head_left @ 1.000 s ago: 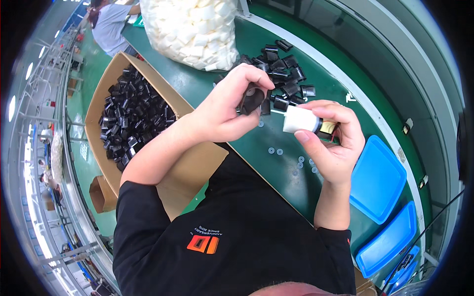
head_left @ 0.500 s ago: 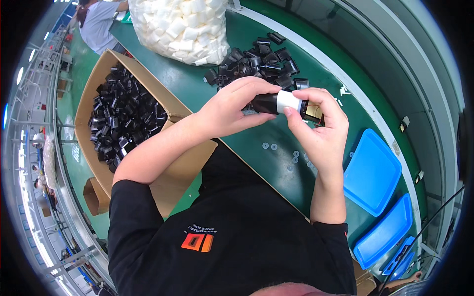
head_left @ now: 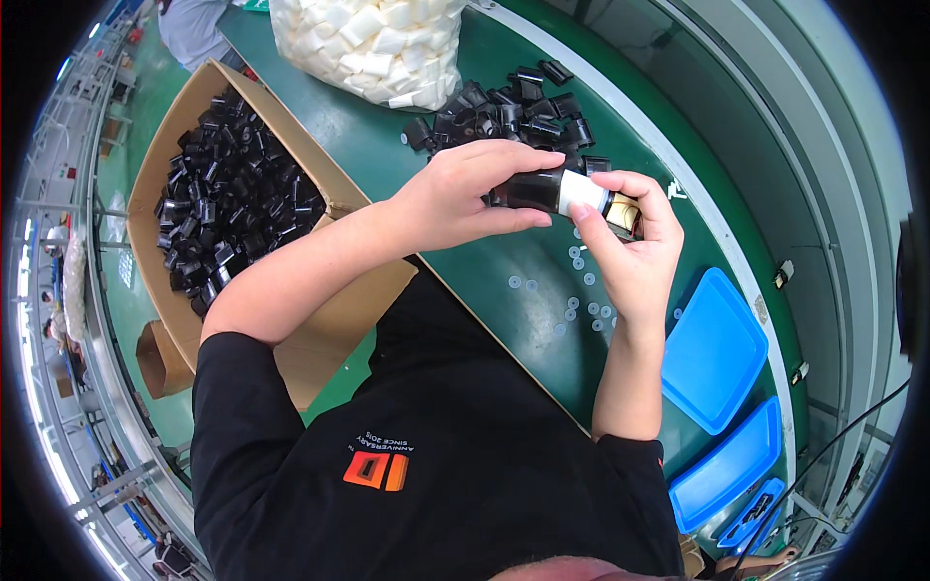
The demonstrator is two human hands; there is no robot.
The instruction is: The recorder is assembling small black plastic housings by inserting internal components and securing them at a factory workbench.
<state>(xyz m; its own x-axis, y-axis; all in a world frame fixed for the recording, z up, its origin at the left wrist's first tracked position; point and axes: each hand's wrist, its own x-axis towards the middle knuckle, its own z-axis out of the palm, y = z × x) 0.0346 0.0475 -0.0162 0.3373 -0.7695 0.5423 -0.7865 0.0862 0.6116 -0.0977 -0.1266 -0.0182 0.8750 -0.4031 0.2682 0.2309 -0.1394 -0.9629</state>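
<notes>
Black tube (head_left: 531, 188) gripped by left hand (head_left: 460, 194), white piece (head_left: 578, 188) by right hand (head_left: 635, 242); black parts (head_left: 513, 118) heaped at eleven o'clock from hands.

box (head_left: 297, 145): left of left hand (head_left: 470, 194), loadsa parts (head_left: 232, 208) inside
bag (head_left: 373, 48): up past left hand, on table (head_left: 465, 271)
pile (head_left: 509, 116): just past left hand
trays (head_left: 717, 353): right of right hand (head_left: 639, 242)

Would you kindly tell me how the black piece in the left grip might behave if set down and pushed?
The black piece is probably stiff, showing no visible dent in the left grip. Its glossy surface may be somewhat slippery. Its rounded side suggests it could roll when pushed.
</notes>
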